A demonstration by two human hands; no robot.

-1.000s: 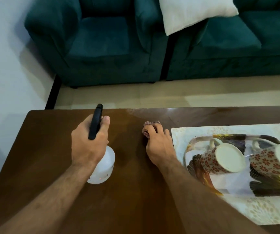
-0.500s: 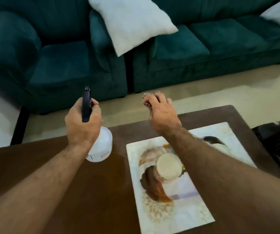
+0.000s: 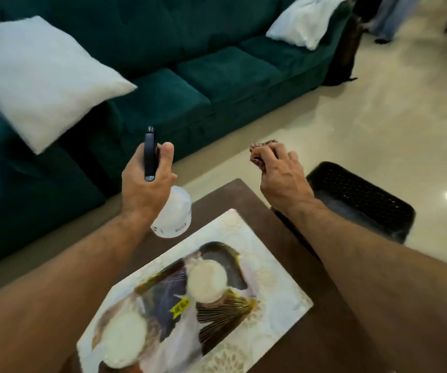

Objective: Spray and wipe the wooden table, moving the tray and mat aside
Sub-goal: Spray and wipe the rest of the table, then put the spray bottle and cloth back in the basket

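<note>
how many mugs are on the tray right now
2: one mug near the tray's middle, the other mug at its near-left end. None seems hidden.

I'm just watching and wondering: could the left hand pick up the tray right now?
Probably not as things stand. The left hand already grips the spray bottle, lifted above the table. Nothing blocks the way to the tray, but the bottle would need setting down first.

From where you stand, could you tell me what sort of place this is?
Most likely a home living room: a teal sofa with white cushions, and a low wooden table bearing a mat.
</note>
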